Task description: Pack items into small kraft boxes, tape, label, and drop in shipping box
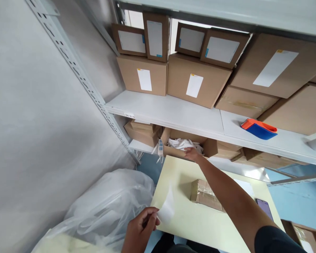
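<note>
My left hand [143, 225] is closed, thumb and fingertips pinching the edge of a thin white sheet [167, 207] that looks like paper or a label, curling up over the table. Across the table, my right hand [192, 154] reaches over the front wall of an open cardboard box [175, 152] on the lower shelf. Its fingers touch or hover at a heap of white items [181, 143] whose kind I cannot make out; the fingertips are hidden. Under my right forearm, a taped brown carton [206, 193] lies on the pale yellow table [183, 219].
A power strip [160, 147] hangs left of the open box. Boxes with white labels [144, 79] line the shelf [171, 109] above. An orange and blue holder [259, 129] sits there too. A phone [264, 208] lies at the table's right; plastic sheeting [107, 203] bulges at left.
</note>
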